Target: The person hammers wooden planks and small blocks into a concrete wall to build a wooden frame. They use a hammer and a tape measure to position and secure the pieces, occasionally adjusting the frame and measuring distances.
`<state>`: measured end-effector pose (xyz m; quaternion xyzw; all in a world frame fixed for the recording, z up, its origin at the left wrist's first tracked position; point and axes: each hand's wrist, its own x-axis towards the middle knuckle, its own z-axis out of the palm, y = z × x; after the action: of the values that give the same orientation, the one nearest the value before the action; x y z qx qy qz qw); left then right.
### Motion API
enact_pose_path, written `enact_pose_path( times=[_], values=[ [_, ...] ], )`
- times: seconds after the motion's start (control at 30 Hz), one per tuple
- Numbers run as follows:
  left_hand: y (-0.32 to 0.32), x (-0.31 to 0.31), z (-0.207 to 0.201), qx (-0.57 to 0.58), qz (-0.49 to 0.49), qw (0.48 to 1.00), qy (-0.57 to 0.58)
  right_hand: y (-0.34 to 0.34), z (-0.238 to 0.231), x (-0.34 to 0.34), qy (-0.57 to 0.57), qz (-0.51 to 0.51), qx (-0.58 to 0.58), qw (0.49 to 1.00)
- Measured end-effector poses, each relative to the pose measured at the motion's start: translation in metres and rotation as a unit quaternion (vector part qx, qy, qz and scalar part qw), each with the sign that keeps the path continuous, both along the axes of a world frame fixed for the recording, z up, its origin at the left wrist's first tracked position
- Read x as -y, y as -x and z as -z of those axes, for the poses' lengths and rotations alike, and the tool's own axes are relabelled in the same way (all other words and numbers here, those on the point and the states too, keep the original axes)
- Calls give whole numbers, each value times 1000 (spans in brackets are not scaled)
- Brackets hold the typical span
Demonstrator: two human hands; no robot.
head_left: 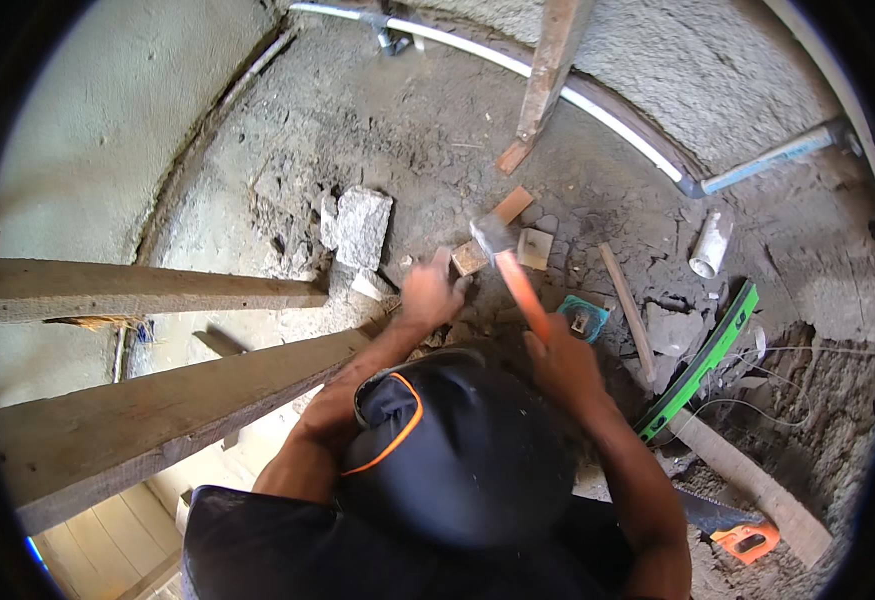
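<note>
My right hand [565, 362] is closed round the orange handle of a hammer [524, 296]. The blurred metal head of that hammer lies across a short piece of wood [469, 259], hiding its middle; whether the two touch, I cannot tell. At the near end of this wood, my left hand [431, 294] grips the edge between thumb and fingers. A small square wooden block [534, 248] sits just right of the hammer head. Close to my right hand lies a turquoise open-framed object [582, 318] on the ground.
A wooden post [547, 85] slants down ahead. Timber beams [157, 420] cross at left. Broken concrete [362, 228] lies beyond my left hand. To the right are a green spirit level [699, 362], a wooden strip [627, 312], a white pipe piece [711, 244] and a handsaw [742, 535].
</note>
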<state>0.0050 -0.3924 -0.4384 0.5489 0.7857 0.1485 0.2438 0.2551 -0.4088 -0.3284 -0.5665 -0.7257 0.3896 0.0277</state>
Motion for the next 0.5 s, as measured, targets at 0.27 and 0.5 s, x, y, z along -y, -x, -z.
enact_pose_path(
  times=[0.27,0.5],
  values=[
    [20,-1,25,170,-43,971,-160,-5,59,1,48,55,-71,995],
    [21,1,27,160,-40,975,-151,-4,10,-12,-30,41,-131,990]
  ],
)
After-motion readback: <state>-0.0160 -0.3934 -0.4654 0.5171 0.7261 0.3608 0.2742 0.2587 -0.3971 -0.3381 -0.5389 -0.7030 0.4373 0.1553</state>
